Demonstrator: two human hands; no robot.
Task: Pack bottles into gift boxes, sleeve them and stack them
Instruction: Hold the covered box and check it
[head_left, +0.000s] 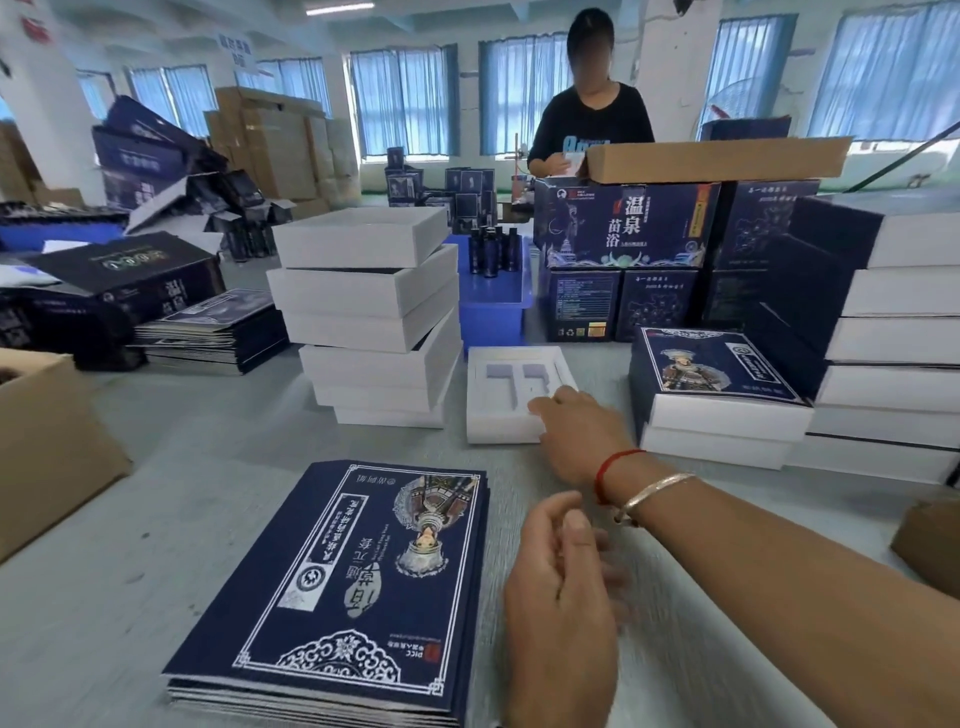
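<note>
The right hand (576, 436), wearing a red string and a silver bangle at the wrist, reaches forward across the grey table (218, 493) and rests its fingers on the near right corner of an open white gift box with a moulded white insert (506, 395); whether the fingers curl round the box edge cannot be told. The left hand (558, 587) hovers nearer, over the table, fingers loosely curled and apart, holding nothing. Left of it, at the near edge, lies a flat stack of dark blue printed cardboard sleeves (337, 587). Behind that stack, a tall pile of plain white gift boxes (369, 312) stands left of the open box. Right of the open box sit two sleeved boxes, the upper showing a blue printed top (717, 384), with taller stacks of sleeved boxes (893, 338) further right. Beyond the open box, dark blue bottles (493, 252) stand upright in a blue plastic crate (493, 317). A person in a black shirt (592, 119) stands at the far side.
</note>
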